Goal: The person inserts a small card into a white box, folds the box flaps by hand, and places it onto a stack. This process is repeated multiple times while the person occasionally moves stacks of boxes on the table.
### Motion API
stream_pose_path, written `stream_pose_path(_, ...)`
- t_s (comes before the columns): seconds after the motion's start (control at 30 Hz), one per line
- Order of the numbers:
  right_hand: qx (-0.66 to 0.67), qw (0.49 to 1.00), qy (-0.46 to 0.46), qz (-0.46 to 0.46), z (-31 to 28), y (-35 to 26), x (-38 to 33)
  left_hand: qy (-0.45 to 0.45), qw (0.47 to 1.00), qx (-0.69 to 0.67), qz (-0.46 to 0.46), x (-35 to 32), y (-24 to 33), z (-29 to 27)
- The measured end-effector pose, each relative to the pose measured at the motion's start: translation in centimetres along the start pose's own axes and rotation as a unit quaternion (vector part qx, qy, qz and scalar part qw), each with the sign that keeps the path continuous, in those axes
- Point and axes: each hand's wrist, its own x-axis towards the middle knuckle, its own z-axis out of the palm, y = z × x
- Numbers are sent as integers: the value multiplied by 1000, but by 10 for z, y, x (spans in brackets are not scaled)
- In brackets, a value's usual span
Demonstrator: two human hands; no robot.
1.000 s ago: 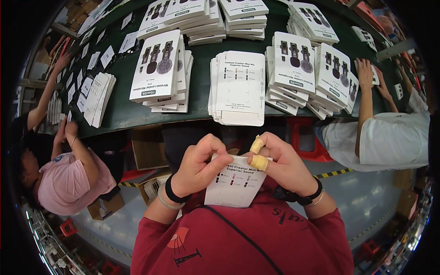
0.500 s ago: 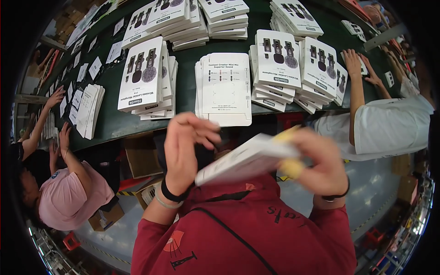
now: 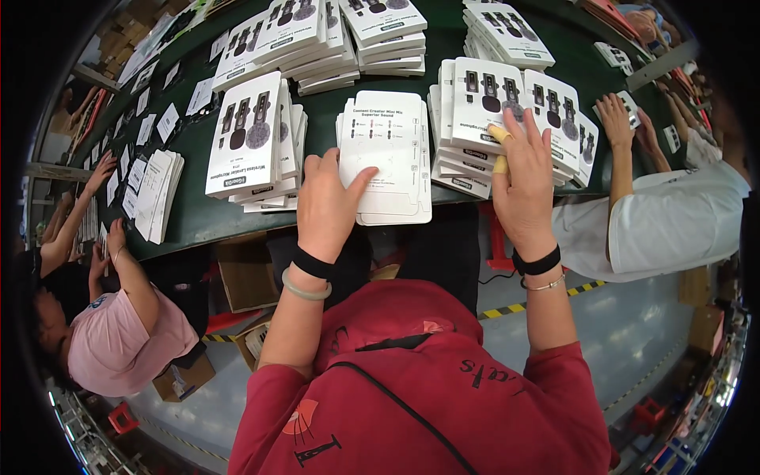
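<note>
A stack of white flat cartons [image 3: 388, 158], printed face up, lies at the table's front edge before me. My left hand [image 3: 326, 204] is at its left side, thumb resting on the top carton and fingers apart from the thumb by the left edge. To the right stands a pile of finished-looking white microphone boxes [image 3: 481, 99]. On the top box's lower right part lies my right hand [image 3: 524, 174], fingers stretched out, with yellow covers on two of them. Neither hand is closed round anything.
More stacked microphone boxes [image 3: 245, 134] stand left of the cartons and along the back [image 3: 384, 20]. A co-worker in pink [image 3: 131, 332] reaches over cards at left; another in white [image 3: 649, 226] handles a small white piece at right. The dark green table [image 3: 317, 107] runs across.
The white box in my right hand has gone onto the right-hand pile, and the grip has loosened. My left hand has moved forward from the box to the flat cartons.
</note>
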Motion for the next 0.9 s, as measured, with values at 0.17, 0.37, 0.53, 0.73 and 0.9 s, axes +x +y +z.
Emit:
stream_pose_path(0.17, 50, 999, -16, 1, -14, -28, 4, 26, 995, -96, -29, 1, -1, -6)
stream_pose_path(0.37, 126, 990, -62, -16, -16, -53, 9, 12, 1000, 21, 7, 1, 1, 7)
stream_pose_path(0.53, 140, 986, -87, -40, -14, -67, 10, 93, 991, -92, 25, 1, -6, 9)
stream_pose_path(0.73, 166, 985, -40, -17, -14, -74, 18, 79, 940, -320, 87, -33, 15, -28)
stream_pose_path(0.9, 207, 977, -46, 11, -23, -84, 31, 45, 939, -286, 184, -75, -2, -51)
